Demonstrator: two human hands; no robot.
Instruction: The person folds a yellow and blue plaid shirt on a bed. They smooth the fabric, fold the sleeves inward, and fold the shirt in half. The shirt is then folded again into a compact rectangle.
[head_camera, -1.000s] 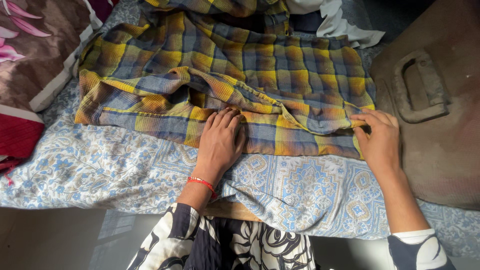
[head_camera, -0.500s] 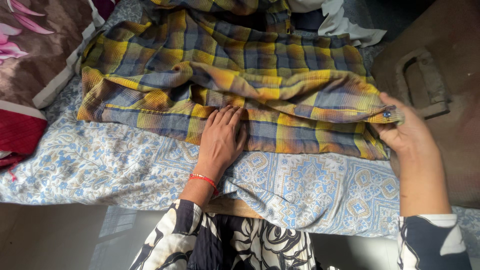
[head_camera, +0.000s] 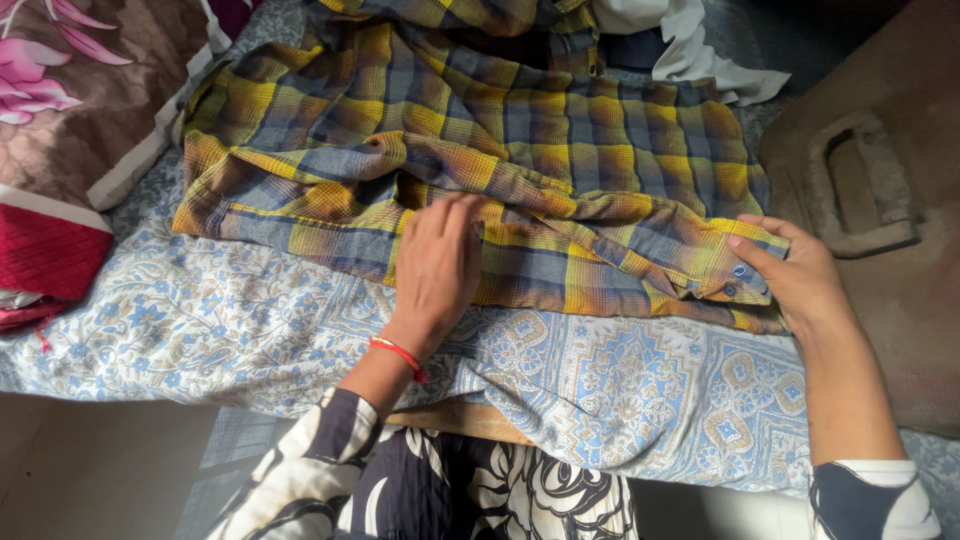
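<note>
Since half a second ago, my right hand (head_camera: 790, 280) has brought the sleeve cuff (head_camera: 735, 265) down from the air, and now the cuff lies flat on the lower right corner of the one yellow and blue checked cotton shirt (head_camera: 470, 150). This hand is open, its palm turned up, and the fingertips (head_camera: 742, 247) touch the cuff edge, just beside two small blue buttons (head_camera: 738, 272). My left hand (head_camera: 437, 270) has lifted a little; it is open with the fingers together, and it hovers over or lightly touches the folded sleeve in the middle of the shirt. I cannot tell if it really presses the cloth. On this wrist I wear one thin red thread bracelet (head_camera: 402, 353).

The shirt lies spread on the bed, on one pale sheet with blue flower print (head_camera: 230, 320), and its long sleeve is folded across the body from left to right. At the left there is one brown pillow with pink flowers (head_camera: 70, 90) and below it one red knitted cloth (head_camera: 45, 260). At the right, touching the bed edge, stands one brown dusty case with a handle (head_camera: 865, 185). Behind the shirt I see one white cloth (head_camera: 690, 45).
</note>
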